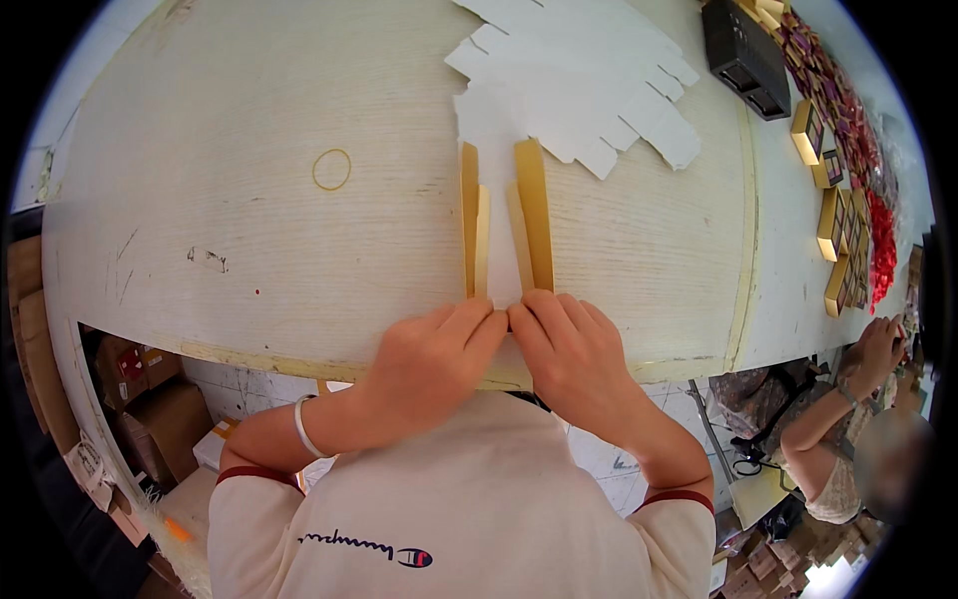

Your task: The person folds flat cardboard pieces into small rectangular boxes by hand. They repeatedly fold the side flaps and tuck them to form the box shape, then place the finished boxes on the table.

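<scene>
A partly folded card box [540, 215] lies on the table in front of me, with gold outer walls standing along both sides and a white inside. My left hand [424, 354] pinches the left corner of its near end between thumb and fingers. At the right corner of that same end, my right hand [574, 344] is closed on the card too. Both sets of fingertips nearly meet at the middle, hiding most of the near flap. Just beyond the box are flat white card blanks [574, 75], overlapping in a pile with slotted tabs.
A yellow rubber band [331, 170] lies on the table at left. Far right are a black box [746, 58], several small gold boxes [831, 225] and red packets [882, 250]. A co-worker's hand [878, 351] shows at right. Brown cartons [160, 429] sit beneath the table's left side.
</scene>
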The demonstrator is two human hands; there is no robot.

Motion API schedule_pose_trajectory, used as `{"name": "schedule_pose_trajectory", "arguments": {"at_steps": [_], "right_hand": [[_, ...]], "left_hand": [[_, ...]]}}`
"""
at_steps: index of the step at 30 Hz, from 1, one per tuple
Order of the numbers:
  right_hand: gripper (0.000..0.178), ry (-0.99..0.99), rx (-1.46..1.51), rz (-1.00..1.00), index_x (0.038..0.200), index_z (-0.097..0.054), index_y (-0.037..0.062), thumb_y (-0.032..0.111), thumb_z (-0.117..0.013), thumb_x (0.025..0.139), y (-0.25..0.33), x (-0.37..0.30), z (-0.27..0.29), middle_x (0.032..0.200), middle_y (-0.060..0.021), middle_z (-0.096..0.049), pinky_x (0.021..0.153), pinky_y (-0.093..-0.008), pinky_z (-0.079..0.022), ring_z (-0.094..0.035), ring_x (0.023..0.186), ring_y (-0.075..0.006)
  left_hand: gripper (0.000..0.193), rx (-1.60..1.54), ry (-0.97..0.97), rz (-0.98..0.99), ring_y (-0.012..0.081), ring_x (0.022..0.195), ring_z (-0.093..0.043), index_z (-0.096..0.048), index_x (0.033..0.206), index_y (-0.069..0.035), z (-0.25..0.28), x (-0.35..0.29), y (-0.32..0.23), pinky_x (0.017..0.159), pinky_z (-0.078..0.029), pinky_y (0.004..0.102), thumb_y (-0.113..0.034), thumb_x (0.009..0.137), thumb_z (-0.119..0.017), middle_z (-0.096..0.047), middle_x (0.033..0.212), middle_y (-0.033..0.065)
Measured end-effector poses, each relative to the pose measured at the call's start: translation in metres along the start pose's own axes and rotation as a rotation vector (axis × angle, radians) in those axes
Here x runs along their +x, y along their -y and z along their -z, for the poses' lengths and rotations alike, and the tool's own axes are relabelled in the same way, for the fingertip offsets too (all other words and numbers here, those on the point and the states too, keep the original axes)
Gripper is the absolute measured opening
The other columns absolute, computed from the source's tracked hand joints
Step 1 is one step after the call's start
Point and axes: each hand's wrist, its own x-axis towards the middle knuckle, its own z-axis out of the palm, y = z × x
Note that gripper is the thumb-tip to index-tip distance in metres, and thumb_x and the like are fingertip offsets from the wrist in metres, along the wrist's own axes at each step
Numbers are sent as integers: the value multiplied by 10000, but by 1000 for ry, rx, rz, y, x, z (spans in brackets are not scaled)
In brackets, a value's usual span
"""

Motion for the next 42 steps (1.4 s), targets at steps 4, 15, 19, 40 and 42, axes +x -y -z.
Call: {"name": "schedule_pose_trajectory", "arguments": {"at_steps": [4,15,19,40,42], "right_hand": [[192,92,78,-45,834,-544,12,-48,-604,662,-1,3,4,766,-74,-434,557,-286,-417,-487,665,-190],[277,140,199,26,916,-559,-24,-46,-622,647,-2,-12,9,879,-118,-469,568,-317,-445,-499,696,-220],[393,80,374,18,1061,-588,-21,20,-643,674,2,-7,18,1062,-149,-545,570,-300,-427,-503,717,-209],[442,127,497,-163,1167,-599,20,54,-714,742,8,-25,39,947,-111,-595,677,-376,-493,-599,813,-285],[536,17,364,-56,1241,-578,31,40,-706,720,5,-27,44,974,-131,-592,689,-366,-500,-596,811,-287]], "left_hand": [[170,-2,100,70,156,574,-535,-564,853,-2,3,3,-4,451,-420,263,10,686,-595,-478,752,72],[136,-79,283,83,245,765,-563,-611,884,4,21,8,0,604,-486,333,-2,751,-638,-573,853,79],[201,-140,396,-73,269,795,-560,-603,846,1,43,20,19,676,-504,348,-128,738,-713,-560,838,86],[255,299,46,-318,200,883,-523,-660,967,-79,28,14,9,758,-440,350,-85,712,-657,-594,1050,45],[294,190,152,-281,171,788,-502,-657,1007,-93,24,6,11,674,-412,287,-84,713,-648,-595,1065,51]]}}
